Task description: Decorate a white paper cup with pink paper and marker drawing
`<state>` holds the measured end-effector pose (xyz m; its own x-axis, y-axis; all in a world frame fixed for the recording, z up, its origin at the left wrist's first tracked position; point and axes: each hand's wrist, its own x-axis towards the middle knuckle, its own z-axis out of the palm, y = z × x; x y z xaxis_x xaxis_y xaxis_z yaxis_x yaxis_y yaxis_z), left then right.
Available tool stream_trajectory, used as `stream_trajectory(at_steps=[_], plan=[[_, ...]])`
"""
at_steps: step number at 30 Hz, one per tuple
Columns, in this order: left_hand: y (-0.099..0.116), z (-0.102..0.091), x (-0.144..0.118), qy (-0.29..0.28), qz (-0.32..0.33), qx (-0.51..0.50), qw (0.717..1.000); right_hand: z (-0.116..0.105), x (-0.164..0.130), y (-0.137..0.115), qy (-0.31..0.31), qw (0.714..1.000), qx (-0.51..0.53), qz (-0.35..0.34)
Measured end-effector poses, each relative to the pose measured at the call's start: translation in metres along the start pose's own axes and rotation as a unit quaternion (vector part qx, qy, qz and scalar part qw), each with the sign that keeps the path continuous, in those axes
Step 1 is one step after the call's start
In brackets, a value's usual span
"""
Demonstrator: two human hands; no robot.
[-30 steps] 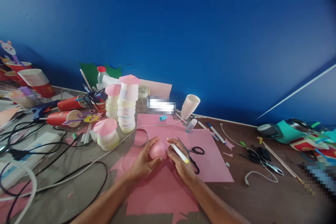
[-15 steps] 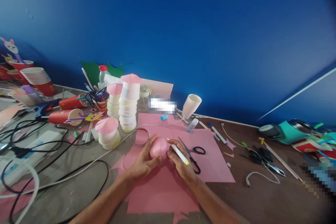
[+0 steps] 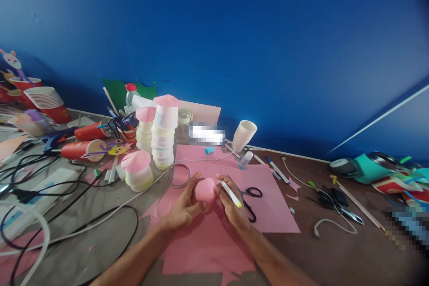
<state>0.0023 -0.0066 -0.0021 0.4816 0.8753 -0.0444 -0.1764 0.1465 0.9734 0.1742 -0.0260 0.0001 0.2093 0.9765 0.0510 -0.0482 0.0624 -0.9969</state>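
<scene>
My left hand (image 3: pixel 185 206) is closed round the left side of a small pink paper piece (image 3: pixel 205 190), rounded in outline. On the other side, my right hand (image 3: pixel 232 203) grips a white marker (image 3: pixel 229 191) with a yellow end, slanting between thumb and fingers. Those fingertips also touch the paper's right edge. Beneath both hands lie pink paper sheets (image 3: pixel 208 250). Black-handled scissors (image 3: pixel 254 192) rest just right of my right hand, their blades partly hidden by it. A round ring of tape (image 3: pixel 178 186) is beyond my left hand.
Stacked white cups with pink paper tops (image 3: pixel 163 143) stand at the back left, with a shorter one (image 3: pixel 136 170) nearer. Black cables (image 3: pixel 83 219) tangle on the left. A white cup stack (image 3: pixel 245 136) leans near the blue wall. Markers (image 3: pixel 278 170) and a teal device (image 3: pixel 375 167) lie rightward.
The pink paper piece has turned slightly and now shows a flatter, more angular face. My right hand and the marker have shifted a little to the right.
</scene>
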Motion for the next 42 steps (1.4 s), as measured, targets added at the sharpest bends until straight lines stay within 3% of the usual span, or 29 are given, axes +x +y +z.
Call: stream_trajectory(at_steps=[4, 9, 16, 28, 42], plan=[[0.007, -0.001, -0.003, 0.007, -0.034, 0.083, 0.996, 0.002, -0.001, -0.001, 0.004, 1.0, 0.011, -0.004], [0.002, -0.003, -0.002, -0.007, -0.009, 0.169, 0.986, 0.002, -0.004, -0.011, 0.006, 1.0, 0.009, -0.004], [-0.003, -0.004, -0.002, -0.034, -0.001, 0.211, 0.977, 0.003, -0.007, -0.022, 0.011, 0.998, -0.047, -0.039], [0.005, 0.001, -0.002, 0.03, 0.012, 0.239, 0.97, 0.003, -0.003, -0.019, -0.018, 0.996, -0.084, -0.031], [0.018, 0.003, 0.0, -0.009, 0.013, 0.179, 0.984, -0.001, 0.0, -0.025, -0.024, 0.996, -0.082, -0.002]])
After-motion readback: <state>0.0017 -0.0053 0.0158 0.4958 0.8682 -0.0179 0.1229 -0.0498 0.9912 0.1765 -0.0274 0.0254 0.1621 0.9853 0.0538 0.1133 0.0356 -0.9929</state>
